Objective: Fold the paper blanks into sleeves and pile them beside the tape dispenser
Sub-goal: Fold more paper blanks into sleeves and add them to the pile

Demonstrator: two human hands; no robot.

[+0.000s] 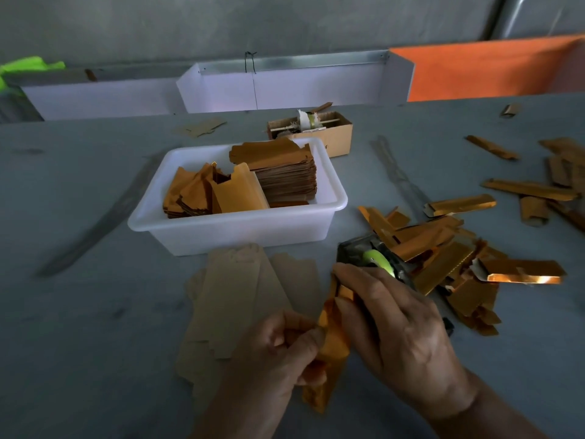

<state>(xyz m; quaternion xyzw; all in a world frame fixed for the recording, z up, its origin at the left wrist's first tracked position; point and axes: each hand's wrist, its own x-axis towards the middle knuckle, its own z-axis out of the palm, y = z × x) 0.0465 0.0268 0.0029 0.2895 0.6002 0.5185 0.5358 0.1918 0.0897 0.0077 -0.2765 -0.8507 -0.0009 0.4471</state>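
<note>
A gold paper blank (332,343), partly folded lengthwise, is held between both hands near the table's front. My left hand (278,353) pinches its left edge. My right hand (395,324) curls over its right side, fingertips on the upper end. Just beyond the right hand stands a dark tape dispenser (373,258) with a green part. A loose pile of folded gold sleeves (443,248) lies right of the dispenser. Flat brown blanks (240,299) are spread on the table left of my hands.
A white plastic tub (240,229) behind the blanks holds stacked and loose gold blanks. A small cardboard box (335,131) sits behind it. More folded sleeves (538,191) are scattered at the far right. White trays and an orange sheet (487,68) line the back.
</note>
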